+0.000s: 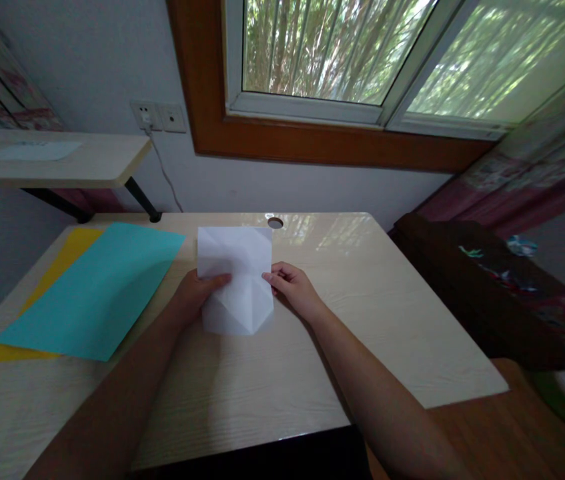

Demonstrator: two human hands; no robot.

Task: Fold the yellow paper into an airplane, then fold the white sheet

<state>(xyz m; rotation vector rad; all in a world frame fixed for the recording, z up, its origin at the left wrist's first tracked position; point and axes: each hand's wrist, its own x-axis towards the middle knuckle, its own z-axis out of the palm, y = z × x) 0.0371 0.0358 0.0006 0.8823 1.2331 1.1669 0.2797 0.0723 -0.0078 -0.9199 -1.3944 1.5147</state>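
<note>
White paper (236,280) — creased, unprinted — pinched by left hand (197,295) and right hand (293,288).

home room, pale desk (387,320), window (342,60), curtain (537,173), wall socket (158,116)

Three paper sheets: one white (236,280), one teal (97,290), one yellow (62,257).

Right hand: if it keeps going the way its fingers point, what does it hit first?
The right hand points left across the white paper, which it already pinches; beyond that, probably the left hand at the opposite edge.
</note>
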